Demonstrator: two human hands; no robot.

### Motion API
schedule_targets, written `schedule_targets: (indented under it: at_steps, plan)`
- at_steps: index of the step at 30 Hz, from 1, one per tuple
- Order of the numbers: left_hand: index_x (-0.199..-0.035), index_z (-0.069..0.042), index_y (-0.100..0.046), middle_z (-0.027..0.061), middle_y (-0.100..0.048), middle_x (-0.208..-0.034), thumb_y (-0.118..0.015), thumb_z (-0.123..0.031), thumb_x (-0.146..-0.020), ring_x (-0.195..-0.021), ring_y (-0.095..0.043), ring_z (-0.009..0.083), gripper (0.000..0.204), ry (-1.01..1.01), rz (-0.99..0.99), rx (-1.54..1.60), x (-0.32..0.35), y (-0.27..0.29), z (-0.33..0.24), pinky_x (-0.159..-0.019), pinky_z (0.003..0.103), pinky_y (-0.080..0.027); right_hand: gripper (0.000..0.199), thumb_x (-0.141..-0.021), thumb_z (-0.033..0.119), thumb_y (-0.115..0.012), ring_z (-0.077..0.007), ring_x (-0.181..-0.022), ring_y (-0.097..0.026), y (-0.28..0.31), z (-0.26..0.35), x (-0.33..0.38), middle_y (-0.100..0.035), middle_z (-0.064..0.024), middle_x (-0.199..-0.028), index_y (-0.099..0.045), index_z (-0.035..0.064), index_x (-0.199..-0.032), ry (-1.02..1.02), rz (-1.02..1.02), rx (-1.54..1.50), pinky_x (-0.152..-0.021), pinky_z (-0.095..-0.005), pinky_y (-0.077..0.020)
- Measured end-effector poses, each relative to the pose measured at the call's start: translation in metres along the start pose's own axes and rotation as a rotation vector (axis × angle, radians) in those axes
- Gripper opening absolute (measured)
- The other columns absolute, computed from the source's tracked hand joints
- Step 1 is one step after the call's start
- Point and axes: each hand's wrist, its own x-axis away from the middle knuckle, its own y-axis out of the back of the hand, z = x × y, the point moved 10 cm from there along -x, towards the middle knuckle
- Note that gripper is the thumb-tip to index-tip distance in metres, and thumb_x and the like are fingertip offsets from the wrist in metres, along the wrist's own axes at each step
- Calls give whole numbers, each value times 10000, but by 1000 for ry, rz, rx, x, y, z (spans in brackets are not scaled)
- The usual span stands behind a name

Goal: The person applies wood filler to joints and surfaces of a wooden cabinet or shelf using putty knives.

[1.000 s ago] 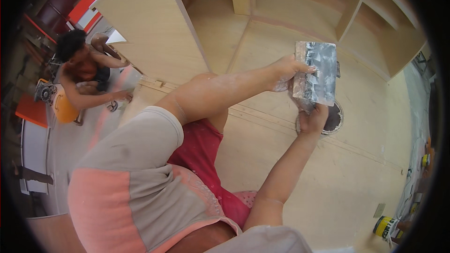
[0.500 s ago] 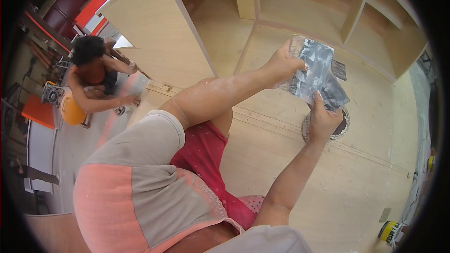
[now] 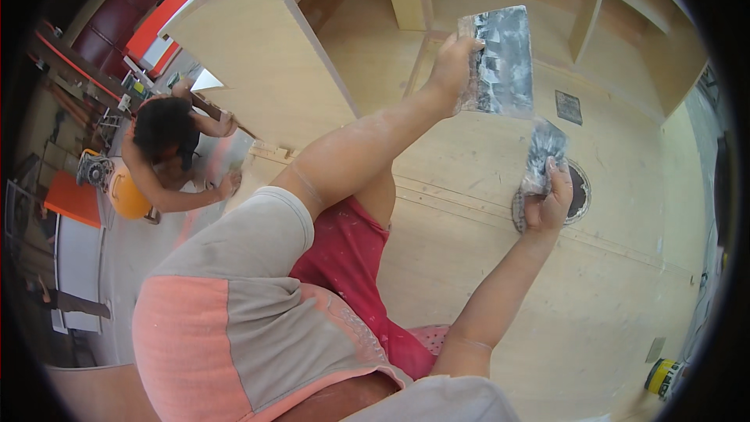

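Pale wood is all around: a big plywood floor [image 3: 484, 281] with wooden walls and shelves [image 3: 625, 23] rising at the far side.

The left hand [image 3: 451, 70] is shut tight on the edge of a wide flat scraper [image 3: 500, 59]. Its blade is smeared with grey and white paste and is held up in the air, over the floor. The right hand [image 3: 549, 203] is lower and a little apart from the left one. It is closed on a smaller scraper [image 3: 541, 152], also smeared grey, which points up toward the big blade. The two blades are near each other but do not touch.

Just behind the right hand, a round dark tub [image 3: 580, 191] sits on the floor. A small dark square [image 3: 569, 107] lies farther back. A yellow can [image 3: 662, 376] stands at the lower right.

Off to the left, another person [image 3: 168, 156] bends over a board [image 3: 226, 158], with an orange tool [image 3: 125, 195] beside them.
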Motion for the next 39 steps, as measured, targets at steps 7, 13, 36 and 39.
schedule_targets:
  at_steps: [7, 13, 36, 39]
  plan:
    - [-906, -7, -524, 57, -533, -730, -447, -544, -818, -537, -476, 120, 550, 303, 205, -489, 16, -12, 52, -457, 275, -375, 408, -697, 57, -518, -189, -799, -577, -106, -42, 29, -569, -126, -934, -445, -96, -1068, -165, 404, -199, -732, -287, -466]
    - [-863, -7, -547, 44, -469, -550, -508, -482, -817, -484, -458, 103, 479, 234, 199, -143, 46, -38, 65, -422, 245, -361, 273, -748, 143, -477, -162, -509, -517, -102, -7, 30, -541, -90, -703, -478, -9, -975, -47, 140, -417, -355, -244, -406]
    - [-1237, -53, -344, 81, -474, -987, -514, -130, -840, -880, -532, 141, 438, 603, 836, 536, 67, -61, 58, -644, 232, -496, 293, -712, -10, -514, -188, -792, -578, -102, -35, 32, -574, -128, -927, -500, -74, -998, -196, 235, -133, -713, -286, -470]
    - [-1273, -58, -306, 120, -441, -1114, -477, -175, -862, -1004, -491, 157, 460, 394, 514, 557, 64, -73, 56, -718, 252, -493, 334, -730, 11, -496, -203, -832, -573, -101, -27, 29, -563, -127, -971, -478, -66, -1055, -93, 230, -261, -746, -306, -461]
